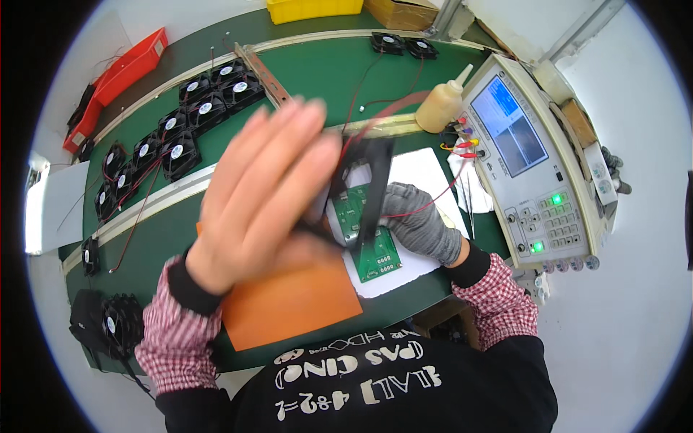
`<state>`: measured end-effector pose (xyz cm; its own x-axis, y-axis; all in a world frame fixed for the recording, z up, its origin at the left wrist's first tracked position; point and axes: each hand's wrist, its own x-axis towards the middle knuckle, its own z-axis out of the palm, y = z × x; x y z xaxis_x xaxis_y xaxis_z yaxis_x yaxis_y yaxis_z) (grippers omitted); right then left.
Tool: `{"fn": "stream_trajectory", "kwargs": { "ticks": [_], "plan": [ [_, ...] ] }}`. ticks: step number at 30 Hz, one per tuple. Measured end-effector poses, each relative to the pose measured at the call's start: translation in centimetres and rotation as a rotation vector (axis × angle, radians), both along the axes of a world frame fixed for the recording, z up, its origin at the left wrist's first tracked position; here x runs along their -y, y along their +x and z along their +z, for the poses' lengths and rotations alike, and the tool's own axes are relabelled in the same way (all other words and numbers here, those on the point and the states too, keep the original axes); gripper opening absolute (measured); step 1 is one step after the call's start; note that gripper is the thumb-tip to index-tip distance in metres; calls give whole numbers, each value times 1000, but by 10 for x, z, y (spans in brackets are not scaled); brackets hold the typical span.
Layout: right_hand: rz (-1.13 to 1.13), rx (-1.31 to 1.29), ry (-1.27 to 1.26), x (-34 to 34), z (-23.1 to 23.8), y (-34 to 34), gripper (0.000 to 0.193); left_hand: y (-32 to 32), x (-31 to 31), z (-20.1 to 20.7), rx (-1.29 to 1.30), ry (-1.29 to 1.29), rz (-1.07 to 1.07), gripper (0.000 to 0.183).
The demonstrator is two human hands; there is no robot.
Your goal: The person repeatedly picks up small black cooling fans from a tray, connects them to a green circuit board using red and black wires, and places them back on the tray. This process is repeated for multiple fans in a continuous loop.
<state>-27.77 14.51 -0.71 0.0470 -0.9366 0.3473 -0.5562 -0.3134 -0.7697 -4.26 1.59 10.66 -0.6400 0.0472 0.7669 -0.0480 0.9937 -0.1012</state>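
My left hand (263, 191), bare and smeared by motion, is raised over the bench with its fingers stretched out. Beside its fingertips a square black cooling fan (375, 191) stands tilted on edge, partly hidden behind that hand. My right hand (422, 225), in a grey knit glove, is closed at the fan's right side. A thin red wire (437, 198) runs from there toward the tester. Beneath the fan a green circuit board (379, 260) lies on a white sheet (422, 169). An orange sheet (289, 310) lies below my left hand.
Several black fans (206, 108) stand in rows at the left, with two more fans (404, 45) at the back. A tester with a screen (538, 166) occupies the right, beside a squeeze bottle (440, 107) and tweezers (471, 206). Red bins (130, 72) and a yellow bin (314, 9) line the far edge.
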Motion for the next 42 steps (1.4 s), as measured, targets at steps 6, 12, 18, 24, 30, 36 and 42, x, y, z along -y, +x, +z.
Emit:
{"fn": "stream_trajectory", "kwargs": {
  "ticks": [6, 12, 18, 24, 30, 36, 42],
  "plan": [
    [-72, 88, -92, 0, 2, 4, 12, -49, 157, -79, 1, 167, 614, 46],
    [-147, -17, -266, -5, 5, -3, 24, -22, 151, -89, 225, 85, 585, 20],
    [144, -174, -482, -3, 39, 31, 64, 34, -11, -59, 264, 163, -111, 19],
    [45, -430, -445, -12, 27, 18, 43, 102, -26, -50, 225, -114, 110, 17],
    [-213, -406, -76, -2, 22, 2, 16, 110, 1, -53, -172, 25, 631, 25],
    [-119, 85, 74, -5, 12, 8, 13, 77, -59, -70, 366, 283, 274, 31],
    [-127, 246, 173, -4, 6, 10, 15, 54, -42, -61, 415, 614, 220, 78]
  ]
}}
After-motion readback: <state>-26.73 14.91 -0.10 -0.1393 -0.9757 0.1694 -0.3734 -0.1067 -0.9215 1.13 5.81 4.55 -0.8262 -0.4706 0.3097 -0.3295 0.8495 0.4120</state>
